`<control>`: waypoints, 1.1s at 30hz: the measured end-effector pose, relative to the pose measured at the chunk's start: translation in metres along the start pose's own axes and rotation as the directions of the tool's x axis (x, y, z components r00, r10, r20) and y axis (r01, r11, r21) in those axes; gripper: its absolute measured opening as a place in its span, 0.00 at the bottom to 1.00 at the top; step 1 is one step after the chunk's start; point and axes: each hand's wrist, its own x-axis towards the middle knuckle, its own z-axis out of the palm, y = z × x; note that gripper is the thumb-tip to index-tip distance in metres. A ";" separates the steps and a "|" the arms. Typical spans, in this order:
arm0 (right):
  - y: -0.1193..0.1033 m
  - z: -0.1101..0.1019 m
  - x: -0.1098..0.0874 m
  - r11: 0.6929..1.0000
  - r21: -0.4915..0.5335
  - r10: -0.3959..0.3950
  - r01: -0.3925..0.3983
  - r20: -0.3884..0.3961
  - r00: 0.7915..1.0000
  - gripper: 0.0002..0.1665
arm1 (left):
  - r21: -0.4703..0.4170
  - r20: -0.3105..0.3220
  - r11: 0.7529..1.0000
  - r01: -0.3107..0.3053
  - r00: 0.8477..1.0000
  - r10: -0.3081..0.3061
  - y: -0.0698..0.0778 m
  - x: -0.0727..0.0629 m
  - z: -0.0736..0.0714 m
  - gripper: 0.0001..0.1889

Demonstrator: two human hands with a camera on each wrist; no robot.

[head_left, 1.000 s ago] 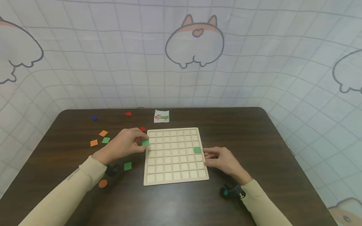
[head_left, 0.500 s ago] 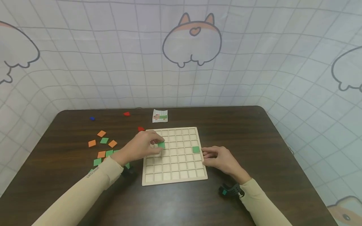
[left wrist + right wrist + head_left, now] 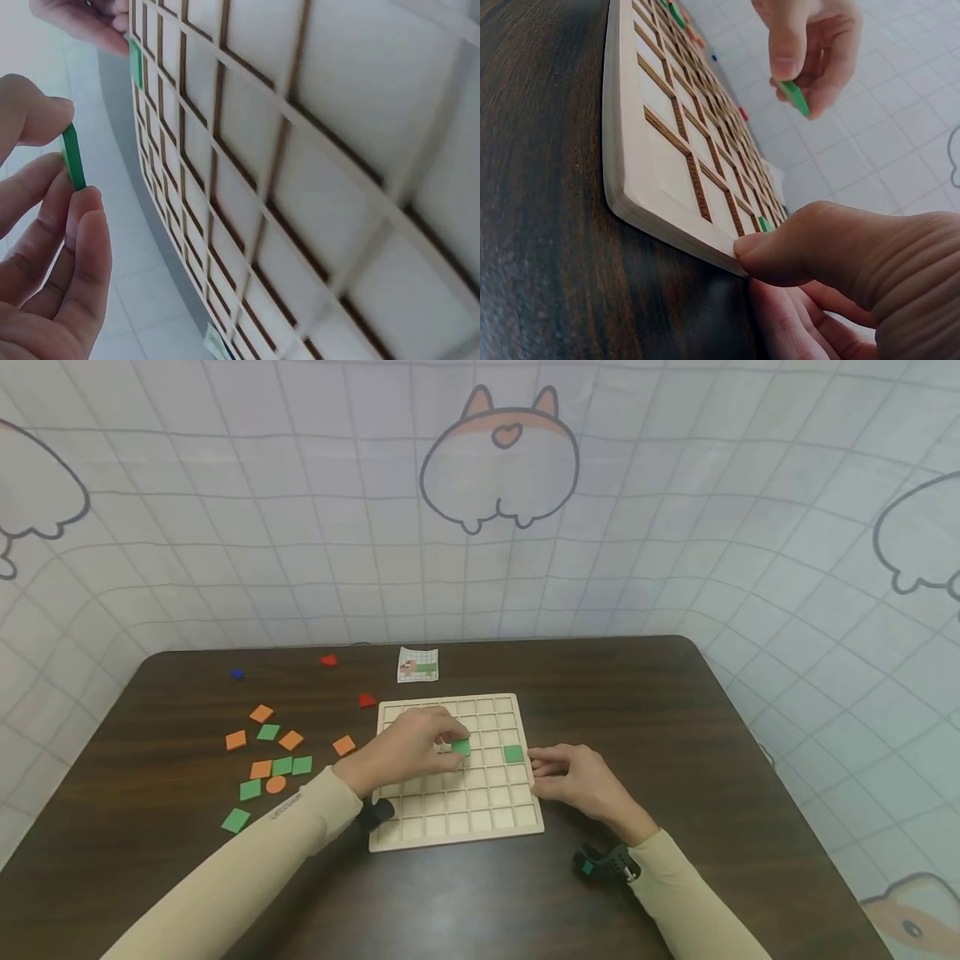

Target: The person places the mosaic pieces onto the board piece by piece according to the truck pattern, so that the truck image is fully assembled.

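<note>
Above the middle of a pale wooden grid board (image 3: 457, 839), my left hand (image 3: 411, 743) pinches a green square tile (image 3: 461, 747) between thumb and fingertips. The left wrist view shows that tile (image 3: 73, 157) almost edge-on, apart from the board. A second green tile (image 3: 513, 753) lies in a cell near the board's right side. My right hand (image 3: 581, 781) holds the board's right edge. In the right wrist view, its thumb (image 3: 761, 251) rests on the rim and the other fingers lie lower, against the outer side. Left-hand cells are partly hidden by my left hand.
Several orange squares (image 3: 236, 740) and green squares (image 3: 236, 820) lie loose left of the board, with an orange disc (image 3: 276, 784). Red pieces (image 3: 367, 700) and a small blue piece (image 3: 237, 674) lie farther back. A printed pattern card (image 3: 417, 665) lies behind the board.
My left hand has carried the green tile rightward from the board's left edge to above its middle. My right hand has stayed at the right edge. The head view has shifted slightly.
</note>
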 end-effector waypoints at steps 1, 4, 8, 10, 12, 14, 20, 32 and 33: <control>0.000 0.000 0.000 1.000 -0.002 -0.005 0.005 0.002 1.000 0.33 | -0.001 0.006 1.000 -0.003 1.000 0.003 0.001 0.002 0.001 0.14; -0.002 0.000 0.002 1.000 -0.005 -0.011 0.011 -0.003 1.000 0.32 | -0.018 0.025 1.000 -0.005 1.000 0.005 0.005 0.009 0.006 0.16; -0.004 0.000 0.003 1.000 -0.005 -0.016 0.016 -0.004 1.000 0.31 | -0.037 0.057 0.999 0.009 0.998 -0.007 0.011 0.018 0.015 0.16; -0.004 0.001 0.003 1.000 -0.004 -0.016 0.016 -0.004 1.000 0.31 | -0.043 0.073 0.999 0.015 0.997 -0.011 0.013 0.021 0.020 0.16; -0.004 0.001 0.003 1.000 -0.007 -0.016 0.016 -0.006 1.000 0.30 | -0.046 0.084 0.999 0.016 0.996 -0.012 0.016 0.024 0.025 0.16; -0.004 0.001 0.002 1.000 -0.016 -0.016 0.016 -0.008 1.000 0.30 | -0.049 0.094 0.999 0.014 0.996 -0.010 0.019 0.027 0.029 0.16; -0.003 -0.001 0.002 1.000 -0.027 -0.012 0.012 -0.008 1.000 0.30 | -0.051 0.114 0.999 -0.010 0.993 0.015 0.026 0.037 0.040 0.16; -0.003 -0.001 0.001 0.999 -0.027 -0.018 0.017 -0.006 1.000 0.31 | 0.013 0.124 0.997 -0.076 0.990 0.074 0.032 0.049 0.057 0.12; -0.002 -0.001 0.001 1.000 -0.025 -0.017 0.017 -0.007 1.000 0.31 | 0.016 0.125 0.997 -0.081 0.989 0.078 0.033 0.049 0.058 0.12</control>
